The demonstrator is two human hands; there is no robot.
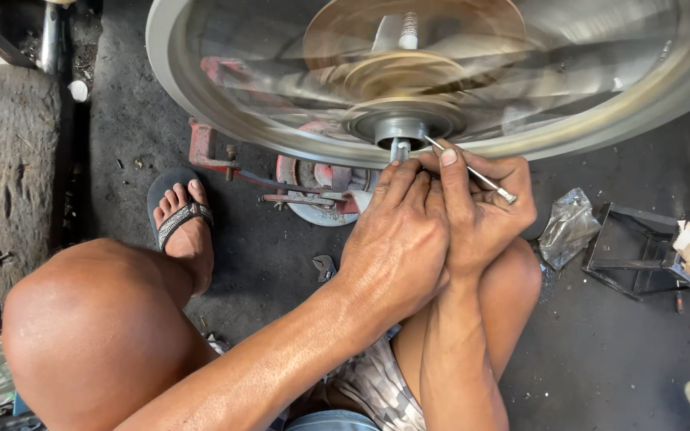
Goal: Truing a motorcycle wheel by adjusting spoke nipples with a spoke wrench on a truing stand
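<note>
wooden beam [21,168]; crumpled plastic bag [569,225]; black metal stand [628,251]; sandal [176,211]

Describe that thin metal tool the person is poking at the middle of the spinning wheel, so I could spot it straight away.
Find the big blurred spinning wheel filling the top of the picture, then its grey metal hub at the lower middle. The thin metal rod slants from that hub down to the right, pinched in the right hand beside the left hand. It alone is straight, slim, shiny, with a small knobbed end.
</note>
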